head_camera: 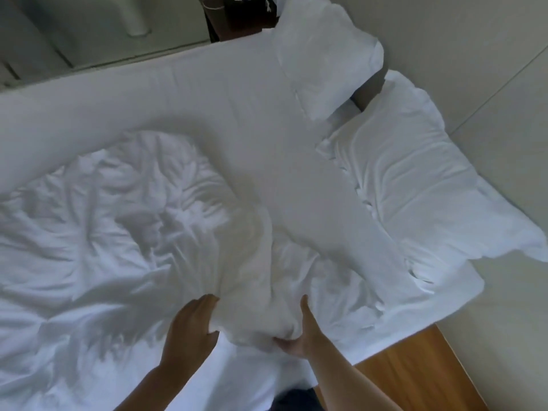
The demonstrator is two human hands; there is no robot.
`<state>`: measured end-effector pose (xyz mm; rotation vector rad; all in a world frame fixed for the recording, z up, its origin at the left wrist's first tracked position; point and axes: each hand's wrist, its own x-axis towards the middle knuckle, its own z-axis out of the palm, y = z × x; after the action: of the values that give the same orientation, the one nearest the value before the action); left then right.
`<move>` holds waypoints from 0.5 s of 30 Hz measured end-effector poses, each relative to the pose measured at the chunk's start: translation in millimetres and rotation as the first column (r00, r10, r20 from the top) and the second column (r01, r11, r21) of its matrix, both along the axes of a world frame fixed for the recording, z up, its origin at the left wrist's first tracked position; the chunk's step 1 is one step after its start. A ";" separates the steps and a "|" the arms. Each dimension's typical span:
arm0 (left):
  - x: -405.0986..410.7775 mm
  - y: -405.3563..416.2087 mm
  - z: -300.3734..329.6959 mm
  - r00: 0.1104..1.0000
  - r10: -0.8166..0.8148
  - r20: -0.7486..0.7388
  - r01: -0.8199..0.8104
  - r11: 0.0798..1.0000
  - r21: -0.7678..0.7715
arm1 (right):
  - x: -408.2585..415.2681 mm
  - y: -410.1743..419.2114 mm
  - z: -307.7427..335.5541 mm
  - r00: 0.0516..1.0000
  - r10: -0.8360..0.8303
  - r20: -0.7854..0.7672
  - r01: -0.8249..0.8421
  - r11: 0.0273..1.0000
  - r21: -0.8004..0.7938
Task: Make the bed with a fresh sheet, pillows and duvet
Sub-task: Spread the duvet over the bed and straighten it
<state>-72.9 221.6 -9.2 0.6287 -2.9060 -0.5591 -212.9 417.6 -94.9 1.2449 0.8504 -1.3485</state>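
A white duvet [252, 149] lies across the bed, smooth in a long band from the far edge down to my hands. To the left its cover is heavily crumpled [103, 232]. My left hand [189, 330] grips a bunched near fold of the duvet from the left. On the right side of the same bunch my right hand [299, 333] holds it, thumb up and fingers curled underneath. Two white pillows lie at the head of the bed: one [323, 54] at the far right, the other [415, 179] nearer, wrinkled, partly under the duvet's edge.
A wooden bed frame [421, 366] shows at the lower right, beside a pale wall [489, 69]. Beyond the bed's far edge are a pale floor and a dark piece of furniture [225, 22]. White sheet [243, 375] covers the mattress below my hands.
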 end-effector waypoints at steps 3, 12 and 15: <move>-32.6 -1.9 29.8 0.999 0.019 -0.038 -0.020 1.000 -0.017 | -33.1 -23.9 -11.1 0.987 0.103 -0.126 -0.112 0.992 -0.063; -91.9 -20.6 41.6 0.993 -0.058 -0.102 0.045 0.991 -0.129 | -223.5 -18.6 168.5 0.552 -0.070 -0.831 0.144 0.990 0.011; -104.5 -3.2 37.5 0.991 -0.016 -0.135 0.009 0.999 -0.050 | -205.1 6.8 204.1 0.382 -0.063 -0.922 0.240 0.970 0.034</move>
<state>-177.4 218.4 28.3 0.5442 -2.7898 -0.5085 -418.0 424.5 109.2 0.5669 1.6777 -2.2217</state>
